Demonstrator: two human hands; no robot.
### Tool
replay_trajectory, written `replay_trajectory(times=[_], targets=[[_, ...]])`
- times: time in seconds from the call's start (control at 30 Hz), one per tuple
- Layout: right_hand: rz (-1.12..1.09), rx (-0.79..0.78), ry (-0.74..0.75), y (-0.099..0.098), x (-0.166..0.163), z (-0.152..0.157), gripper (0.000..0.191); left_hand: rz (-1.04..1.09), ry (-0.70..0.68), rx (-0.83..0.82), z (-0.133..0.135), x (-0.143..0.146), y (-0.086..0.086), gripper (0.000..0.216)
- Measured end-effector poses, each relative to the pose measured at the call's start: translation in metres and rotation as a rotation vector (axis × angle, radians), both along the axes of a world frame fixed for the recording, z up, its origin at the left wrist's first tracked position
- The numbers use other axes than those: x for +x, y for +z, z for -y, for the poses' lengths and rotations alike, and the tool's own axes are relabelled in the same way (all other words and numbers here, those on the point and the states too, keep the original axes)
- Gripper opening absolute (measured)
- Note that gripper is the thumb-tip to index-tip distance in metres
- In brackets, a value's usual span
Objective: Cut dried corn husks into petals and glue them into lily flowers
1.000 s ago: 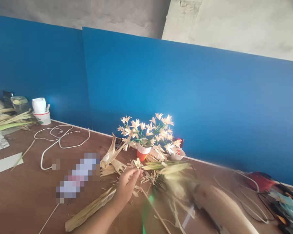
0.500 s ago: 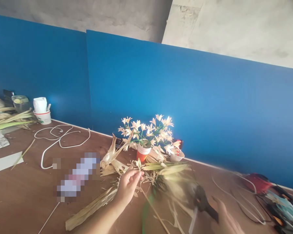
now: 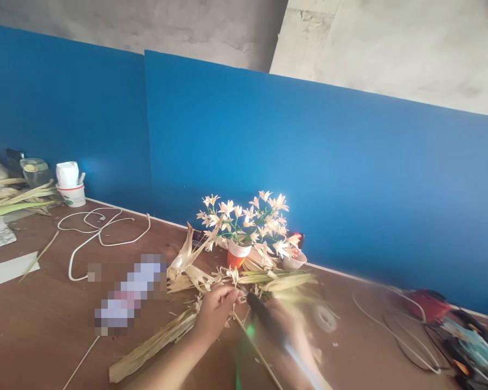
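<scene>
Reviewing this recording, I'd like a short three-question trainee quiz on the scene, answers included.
1. True or false: the left hand holds a small flower.
2. The flower bunch stands in:
A) a glass jar
B) an orange-and-white cup
C) a woven basket
3. Fill in the colour: the right hand, blurred, grips a ____ tool.

Key: 1. True. 2. B. 3. Black.

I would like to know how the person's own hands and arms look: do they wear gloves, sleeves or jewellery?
The left hand is bare: no glove, and no ring or bracelet shows. No sleeve covers its visible forearm. The right hand also looks gloveless, with no sleeve in view, but blur hides finer details such as rings.
</scene>
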State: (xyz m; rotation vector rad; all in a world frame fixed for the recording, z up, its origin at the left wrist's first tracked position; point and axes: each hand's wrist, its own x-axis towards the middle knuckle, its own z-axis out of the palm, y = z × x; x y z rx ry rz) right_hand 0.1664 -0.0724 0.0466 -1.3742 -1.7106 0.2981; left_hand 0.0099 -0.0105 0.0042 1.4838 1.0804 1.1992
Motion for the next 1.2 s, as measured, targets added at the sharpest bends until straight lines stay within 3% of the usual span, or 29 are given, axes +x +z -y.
replay_trajectory(times=[0.33, 0.9, 1.2], targets=[[0.138, 0.135, -0.011, -0.029, -0.006, -0.022, 0.035, -0.01, 0.009, 0.049, -0.002, 0.0, -0.004, 0.037], [0.19, 0.13, 0.027, -0.032, 0.0, -0.024, 0.026, -0.002, 0.022, 0.04, 0.0, 0.002, -0.001, 0.035], [0.129, 0.097, 0.024, -0.028, -0.001, -0.023, 0.03, 0.02, 0.015, 0.066, 0.0, 0.002, 0.0, 0.033]])
